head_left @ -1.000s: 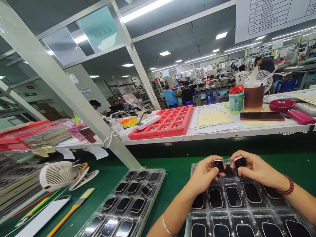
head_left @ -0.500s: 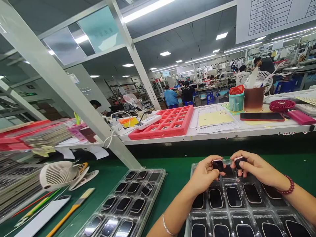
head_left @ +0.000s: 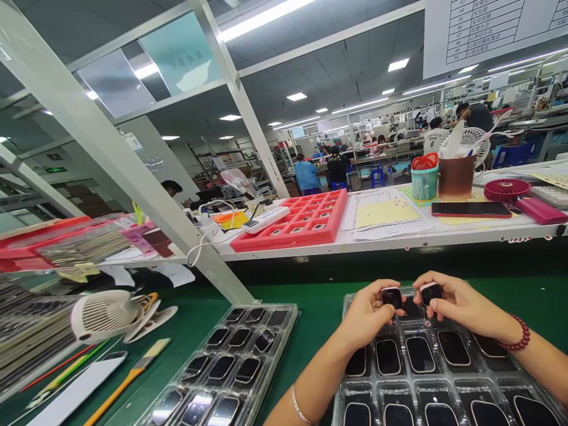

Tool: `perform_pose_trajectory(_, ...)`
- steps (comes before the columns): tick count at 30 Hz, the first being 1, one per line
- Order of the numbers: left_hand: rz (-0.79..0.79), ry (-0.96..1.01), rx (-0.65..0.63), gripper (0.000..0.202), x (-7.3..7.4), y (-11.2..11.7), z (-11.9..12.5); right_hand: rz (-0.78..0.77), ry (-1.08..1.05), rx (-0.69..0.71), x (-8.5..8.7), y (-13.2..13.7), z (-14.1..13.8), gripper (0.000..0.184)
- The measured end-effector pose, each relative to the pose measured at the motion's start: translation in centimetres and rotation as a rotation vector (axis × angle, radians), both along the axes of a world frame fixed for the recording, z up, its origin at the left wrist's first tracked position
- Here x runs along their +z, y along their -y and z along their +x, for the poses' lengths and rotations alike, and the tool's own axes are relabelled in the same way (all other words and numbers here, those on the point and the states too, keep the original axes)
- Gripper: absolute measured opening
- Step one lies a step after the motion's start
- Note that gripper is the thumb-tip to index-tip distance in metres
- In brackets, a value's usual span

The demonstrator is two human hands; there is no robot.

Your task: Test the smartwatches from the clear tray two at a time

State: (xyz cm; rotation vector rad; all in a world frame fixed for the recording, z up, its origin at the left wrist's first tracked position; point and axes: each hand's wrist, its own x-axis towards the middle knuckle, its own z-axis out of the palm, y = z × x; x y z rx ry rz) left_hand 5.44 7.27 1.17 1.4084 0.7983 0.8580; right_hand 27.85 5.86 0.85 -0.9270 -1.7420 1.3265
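My left hand (head_left: 370, 306) pinches a small square smartwatch body (head_left: 391, 297) with a dark screen and light rim. Close beside it, my right hand (head_left: 461, 305) grips a second smartwatch body (head_left: 430, 292), its dark face turned toward me. Both are held up above the far rows of a clear plastic tray (head_left: 341, 395). Several watch bodies, such as this smartwatch (head_left: 419, 354), lie in the tray's compartments, screens up. My forearms hide parts of the tray on both sides.
Left of my arms stands another clear tray (head_left: 290, 322) of watches. Further left lie a brush (head_left: 137, 373), a white fan (head_left: 104, 313) and a white strip (head_left: 80, 393). A raised shelf (head_left: 310, 253) ahead carries a red divided tray (head_left: 341, 216), papers, cups and a phone (head_left: 471, 209).
My right hand has tilted its watch slightly, so more of the dark face shows, and its thumb sits lower. My left hand stays nearly still.
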Motion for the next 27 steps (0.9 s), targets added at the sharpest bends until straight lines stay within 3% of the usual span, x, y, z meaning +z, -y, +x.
perform_pose_trajectory(5, 0.005, 0.007, -0.003, 0.037, -0.06, -0.02, -0.03, -0.008, 0.018, -0.023, 0.35, 0.25, -0.16, 0.019)
perform_pose_trajectory(17, 0.002, -0.025, 0.009, 0.041, 0.24, 0.04, 0.06, -0.012, 0.022, 0.005, 0.55, 0.46, -0.43, 0.03)
perform_pose_trajectory(27, 0.002, -0.032, 0.007, 0.042, 0.25, 0.01, 0.05, 0.001, 0.001, 0.011, -0.17, -0.07, 0.16, 0.023)
